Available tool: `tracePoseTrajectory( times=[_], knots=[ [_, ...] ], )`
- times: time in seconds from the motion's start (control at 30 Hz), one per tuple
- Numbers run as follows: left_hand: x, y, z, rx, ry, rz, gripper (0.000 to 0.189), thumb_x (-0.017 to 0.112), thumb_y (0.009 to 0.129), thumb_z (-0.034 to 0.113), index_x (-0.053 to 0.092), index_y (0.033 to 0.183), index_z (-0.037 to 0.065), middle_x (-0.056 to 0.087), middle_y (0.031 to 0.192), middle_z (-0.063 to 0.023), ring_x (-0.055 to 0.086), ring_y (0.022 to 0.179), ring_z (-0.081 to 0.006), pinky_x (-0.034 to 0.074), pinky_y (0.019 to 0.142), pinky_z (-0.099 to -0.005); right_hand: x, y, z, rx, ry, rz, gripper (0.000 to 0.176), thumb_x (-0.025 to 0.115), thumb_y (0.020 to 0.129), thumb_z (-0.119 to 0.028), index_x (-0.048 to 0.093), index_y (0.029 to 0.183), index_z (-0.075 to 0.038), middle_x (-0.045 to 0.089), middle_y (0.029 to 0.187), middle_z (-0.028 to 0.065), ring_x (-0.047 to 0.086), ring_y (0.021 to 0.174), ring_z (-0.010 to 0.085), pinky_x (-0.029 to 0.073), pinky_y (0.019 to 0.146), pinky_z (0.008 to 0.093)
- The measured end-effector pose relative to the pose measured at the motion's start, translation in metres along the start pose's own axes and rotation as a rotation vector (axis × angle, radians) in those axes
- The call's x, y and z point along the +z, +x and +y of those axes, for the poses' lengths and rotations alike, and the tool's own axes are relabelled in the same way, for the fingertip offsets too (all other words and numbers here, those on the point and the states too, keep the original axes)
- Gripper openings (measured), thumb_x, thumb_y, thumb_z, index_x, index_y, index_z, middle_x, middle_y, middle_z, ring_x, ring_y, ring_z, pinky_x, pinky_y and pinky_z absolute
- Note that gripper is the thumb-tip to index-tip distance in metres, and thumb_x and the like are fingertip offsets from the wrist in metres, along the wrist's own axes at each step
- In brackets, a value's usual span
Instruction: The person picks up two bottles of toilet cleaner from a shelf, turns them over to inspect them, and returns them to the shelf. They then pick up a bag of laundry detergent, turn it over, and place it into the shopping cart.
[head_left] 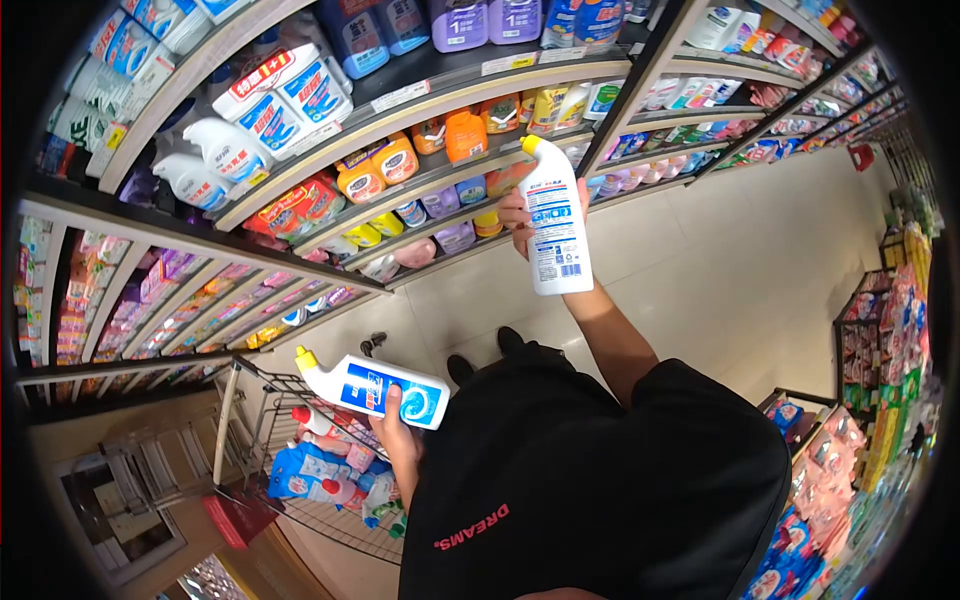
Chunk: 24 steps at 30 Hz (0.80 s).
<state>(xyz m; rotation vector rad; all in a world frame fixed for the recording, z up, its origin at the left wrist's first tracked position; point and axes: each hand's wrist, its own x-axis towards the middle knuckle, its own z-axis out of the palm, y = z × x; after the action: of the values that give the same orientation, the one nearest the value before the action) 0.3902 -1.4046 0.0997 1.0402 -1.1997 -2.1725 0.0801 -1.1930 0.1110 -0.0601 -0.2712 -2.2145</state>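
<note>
My left hand (396, 428) is closed around a white toilet cleaner bottle (424, 402) with a bent neck, a yellow cap and a blue front label. This bottle lies tilted above the edge of the shopping cart (262, 420). In my right hand (516, 222) is a second, similar toilet cleaner bottle (560, 240), held nearly upright in front of the shelves. Its back label with printed text and a barcode faces me, and its yellow cap points up. Fingers wrap its left side; the rest of that hand is mostly hidden behind the bottle.
Shelves (400, 110) of cleaning products run across the top, with white bottles (228, 148) and orange bottles (465, 135) on them. Several bottles and a blue bag (303, 470) lie in the cart. Pink packages (828, 450) stand at the right. Tiled floor (680, 260) lies between.
</note>
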Motion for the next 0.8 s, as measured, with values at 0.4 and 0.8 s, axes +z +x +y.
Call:
tracePoseTrajectory(
  times=[0.4, 0.8],
  knots=[
    [0.018, -0.022, -0.008, 0.417, 0.966, 0.255, 0.045, 0.085, 0.076, 0.032, 0.067, 0.102, -0.001, 0.068, 0.094, -0.0126, 0.069, 0.084, -0.025, 0.055, 0.075, -0.035, -0.062, 0.02, -0.039, 0.415, -0.415, 0.116, 0.064, 0.058, 0.096, -0.049, 0.042, 0.137, -0.002, 0.054, 0.108, 0.0133, 0.056, 0.081, 0.0258, 0.051, 0.07, 0.0403],
    [-0.03, -0.06, -0.04, 0.375, 1.14, 0.478, 0.043, 0.08, 0.072, 0.027, 0.065, 0.108, 0.008, 0.064, 0.107, -0.009, 0.065, 0.099, -0.0309, 0.054, 0.082, -0.0407, -0.034, 0.097, 0.067, 0.623, -1.984, -0.039, 0.06, 0.087, 0.068, -0.01, 0.06, 0.121, -0.002, 0.068, 0.107, 0.0083, 0.066, 0.092, 0.0184, 0.054, 0.082, 0.0313]
  ],
)
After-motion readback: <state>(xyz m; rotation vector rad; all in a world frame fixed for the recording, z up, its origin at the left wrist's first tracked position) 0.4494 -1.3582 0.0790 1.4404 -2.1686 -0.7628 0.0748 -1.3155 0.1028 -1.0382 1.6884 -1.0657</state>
